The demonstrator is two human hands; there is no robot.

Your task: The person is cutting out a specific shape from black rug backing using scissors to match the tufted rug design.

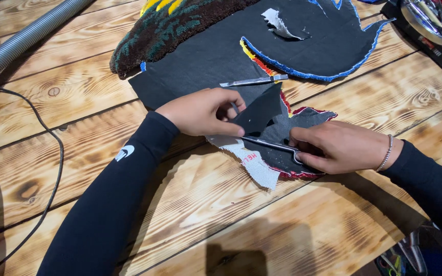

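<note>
Here, at the far left, a grey ribbed hose (24, 38) is running diagonally across the wooden table (78, 97), with a thin black cable (52, 168) looping below it.

The left hand (200, 111) is pinching a loose flap of black backing fabric (258, 113) between thumb and fingertips, lifting it off the underside of a tufted rug piece (303, 125). Fingers are narrow, closed on the flap.

Beneath, pale woven base cloth (254, 166) is showing at the rug's lower edge, with red pile along the rim.

A slim metal blade tool (254, 81) is lying free on the larger black-backed rug (205, 56), just above the hands. A torn scrap of pale material (281, 24) is lying further up.

The right hand (333, 148) is gripping a pair of scissors (272, 145), fingers curled through the handles, blades pointing left under the lifted flap; how far the blades are parted, cannot tell.

Judgement: the backing fabric looks light, thin and floppy, likely to fold or slip; best taken near its free edge, kept taut. The rug piece looks soft but heavier, lying flat unaided.

At the far right, a round metal tray (431, 23) is sitting at the table corner.
</note>
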